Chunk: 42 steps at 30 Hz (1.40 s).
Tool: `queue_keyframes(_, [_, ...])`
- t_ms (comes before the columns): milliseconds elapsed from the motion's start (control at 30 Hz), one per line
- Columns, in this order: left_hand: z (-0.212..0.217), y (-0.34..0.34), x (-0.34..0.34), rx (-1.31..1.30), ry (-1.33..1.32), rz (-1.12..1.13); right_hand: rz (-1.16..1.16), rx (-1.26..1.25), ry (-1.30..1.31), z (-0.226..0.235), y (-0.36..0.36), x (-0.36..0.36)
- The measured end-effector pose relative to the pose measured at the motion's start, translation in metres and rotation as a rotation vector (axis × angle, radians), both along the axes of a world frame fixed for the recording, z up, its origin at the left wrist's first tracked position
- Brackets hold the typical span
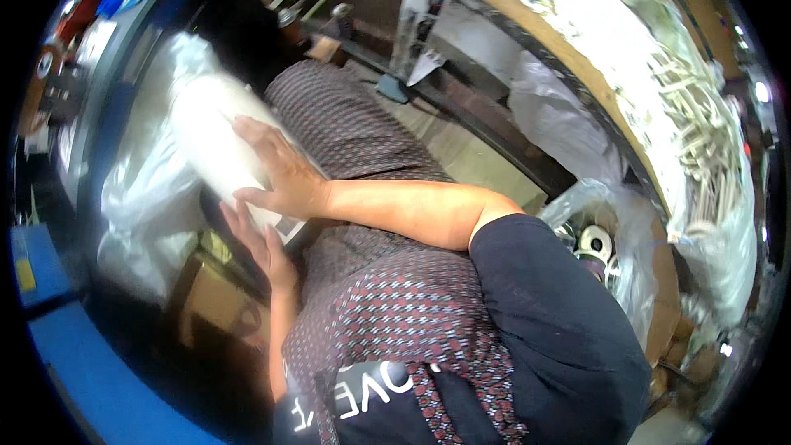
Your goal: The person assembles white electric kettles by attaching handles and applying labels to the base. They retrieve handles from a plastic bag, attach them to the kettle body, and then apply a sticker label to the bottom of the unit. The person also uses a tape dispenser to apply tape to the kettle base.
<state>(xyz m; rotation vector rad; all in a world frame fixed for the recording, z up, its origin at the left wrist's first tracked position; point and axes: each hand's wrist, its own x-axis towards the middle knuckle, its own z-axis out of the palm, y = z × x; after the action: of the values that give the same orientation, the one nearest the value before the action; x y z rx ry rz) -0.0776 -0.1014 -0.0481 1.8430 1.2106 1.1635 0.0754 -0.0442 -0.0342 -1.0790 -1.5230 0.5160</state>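
A long, pale white object with a rounded body (204, 115) lies slantwise beside my left thigh; motion blur hides its exact kind. My right hand (284, 171) rests on its upper side, fingers stretched and thumb apart. Close to its near end is my left hand (262, 249), fingers straight and pointing up along it. Whether the left palm presses against the object cannot be made out. A crumpled clear plastic bag (140, 214) hangs just left of the object. Patterned dark cloth (354, 115) covers my lap beneath the right forearm.
At the left stands a blue-edged bench (99, 371), with a cardboard box (216, 301) below. A curved worktable (568, 41) on the right bears many pale thin strips (700, 156). Beneath it, a clear bag (634, 239) holds spools (595, 241). A dark metal rail crosses the floor ahead.
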Motion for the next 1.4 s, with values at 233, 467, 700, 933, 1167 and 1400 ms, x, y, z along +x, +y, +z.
queue_keyframes(233, [-0.041, 0.016, -0.024, -0.043, -0.039, 0.062, -0.006, 0.18, 0.007, 0.002, 0.003, 0.006])
queue_keyframes(467, [0.048, 0.12, -0.146, -0.376, -0.987, -0.228, 0.337, 0.406, 0.082, 0.073, -0.04, 0.05])
queue_keyframes(700, [0.131, 0.123, -0.107, -0.171, -0.834, -0.116, 0.067, 0.457, -0.043, 0.175, 0.032, 0.036])
queue_keyframes(933, [0.121, 0.122, -0.092, -0.151, -0.725, -0.096, 0.435, 0.573, -0.554, 0.213, 0.02, 0.025])
queue_keyframes(1167, [0.122, 0.122, -0.076, -0.104, -0.613, -0.089, 0.585, 0.477, -0.441, 0.2, 0.023, 0.041])
queue_keyframes(1400, [0.176, 0.09, -0.055, 0.277, -0.182, -0.065, 0.468, 0.875, -0.247, 0.243, 0.046, 0.016])
